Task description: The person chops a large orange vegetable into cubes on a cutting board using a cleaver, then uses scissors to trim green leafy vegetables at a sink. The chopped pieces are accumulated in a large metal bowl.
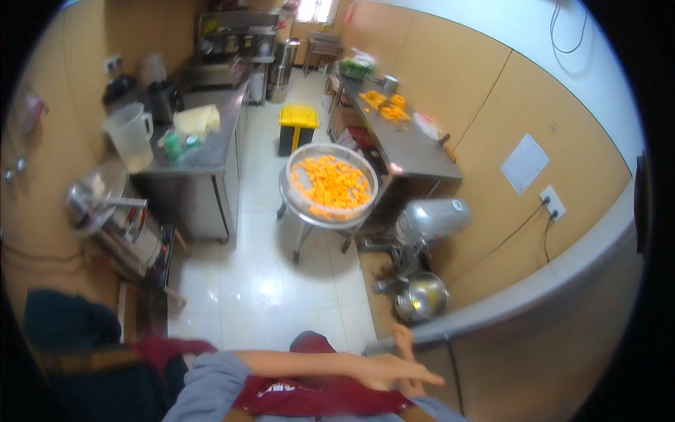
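My left hand [387, 372] reaches across the front of a dark red apron [321, 395], its fingers stretched out over my right wrist or hand. My right hand [404, 343] points away from my body just beyond it; its fingers are blurred, and no object shows in either hand. Ahead, a round stool on casters [303, 232] carries a wide round tub [376, 182] with many cut orange pieces [337, 182], which look like pumpkin or squash.
A stand mixer [432, 219] and a steel bowl [422, 298] are at right. More orange pieces [393, 112] lie on the right steel counter [411, 153]. The left counter [205, 158] bears a plastic pitcher [132, 137]. A yellow-lidded bin [298, 117] stands behind the stool.
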Available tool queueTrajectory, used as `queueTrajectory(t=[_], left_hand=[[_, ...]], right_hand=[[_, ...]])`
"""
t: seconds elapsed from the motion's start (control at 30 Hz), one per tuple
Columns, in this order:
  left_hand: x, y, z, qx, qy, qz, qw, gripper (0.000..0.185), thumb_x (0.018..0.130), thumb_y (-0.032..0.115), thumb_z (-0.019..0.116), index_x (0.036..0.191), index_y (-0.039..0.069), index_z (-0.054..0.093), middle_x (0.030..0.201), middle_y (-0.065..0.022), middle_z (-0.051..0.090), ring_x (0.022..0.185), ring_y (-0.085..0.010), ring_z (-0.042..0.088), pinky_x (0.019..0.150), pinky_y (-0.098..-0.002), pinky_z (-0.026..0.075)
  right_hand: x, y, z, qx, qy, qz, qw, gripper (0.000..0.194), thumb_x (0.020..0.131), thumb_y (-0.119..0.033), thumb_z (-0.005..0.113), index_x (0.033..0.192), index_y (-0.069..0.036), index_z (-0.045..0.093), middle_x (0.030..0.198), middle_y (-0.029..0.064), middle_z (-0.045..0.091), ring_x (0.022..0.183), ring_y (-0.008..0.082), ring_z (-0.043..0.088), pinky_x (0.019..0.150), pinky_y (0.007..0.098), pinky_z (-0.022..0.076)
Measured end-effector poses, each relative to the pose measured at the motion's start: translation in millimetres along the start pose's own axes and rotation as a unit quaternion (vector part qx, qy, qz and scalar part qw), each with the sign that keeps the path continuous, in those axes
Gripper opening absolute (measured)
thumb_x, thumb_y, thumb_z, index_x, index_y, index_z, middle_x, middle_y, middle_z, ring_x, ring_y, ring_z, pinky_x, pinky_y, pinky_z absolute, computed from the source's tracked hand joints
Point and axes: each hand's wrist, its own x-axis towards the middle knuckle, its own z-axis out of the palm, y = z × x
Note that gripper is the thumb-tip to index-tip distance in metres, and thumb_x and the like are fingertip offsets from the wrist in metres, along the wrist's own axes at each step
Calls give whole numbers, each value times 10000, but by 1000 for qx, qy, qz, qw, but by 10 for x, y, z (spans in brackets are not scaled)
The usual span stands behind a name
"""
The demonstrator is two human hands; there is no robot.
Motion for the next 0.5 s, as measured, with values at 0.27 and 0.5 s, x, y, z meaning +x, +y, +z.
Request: queueTrajectory(t=[0.27, 0.5], left_hand=[[-1755, -352, -2707, -79, 133, -361, 920, 745, 844, 366, 607, 1448, 164, 220, 1389, -153, 381, 1212, -279, 438, 1011, -395, 359], [-3451, 327, -3852, -313, 693, -15, 649, 693, 853, 524, 501, 1428, 224, 257, 1363, -124, 425, 1216, -312, 441, 978, -552, 348]], right_hand=[[973, 35, 1494, 128, 39, 401, 906, 173, 811, -207, 597, 690, -84, 582, 588, 13, 524, 510, 116, 486, 447, 275, 377], [4431, -2550, 3443, 154, -162, 35, 974, 184, 867, -220, 583, 807, -52, 629, 700, -14, 554, 581, 71, 470, 499, 220, 359]])
